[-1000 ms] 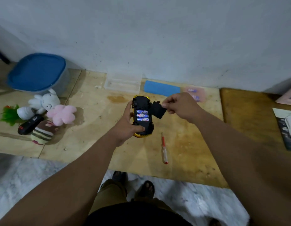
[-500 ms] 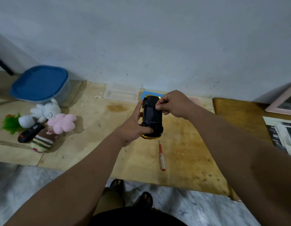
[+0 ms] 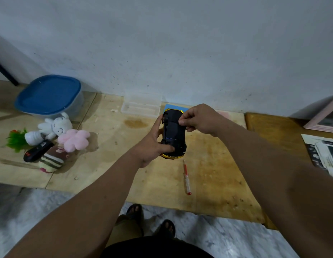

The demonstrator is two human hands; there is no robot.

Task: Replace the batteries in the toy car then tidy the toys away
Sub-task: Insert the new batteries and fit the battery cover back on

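Observation:
The toy car (image 3: pixel 174 135), yellow with a black underside, is held upside down above the wooden board. My left hand (image 3: pixel 152 144) grips it from the left side, thumb on the near end. My right hand (image 3: pixel 197 119) pinches the black battery cover at the car's far end, pressed against the underside. A thin strip of blue battery shows at the cover's near edge. A red-handled screwdriver (image 3: pixel 186 176) lies on the board just below the car. Toys sit at the left: a white plush (image 3: pixel 55 125), a pink plush flower (image 3: pixel 73 139), a striped plush (image 3: pixel 52 160) and a black remote (image 3: pixel 38 150).
A blue-lidded tub (image 3: pixel 49 95) stands at the far left by the wall. A clear plastic tray (image 3: pixel 141 106) and a blue pad (image 3: pixel 171 107) lie against the wall behind the car. Papers (image 3: pixel 324 153) and a pink frame (image 3: pixel 326 116) are at the right. My feet stand on the marble floor below.
One second ago the battery bay was open with the cover held off to the right. My right hand has since brought the cover down over the batteries, and the car was lifted slightly.

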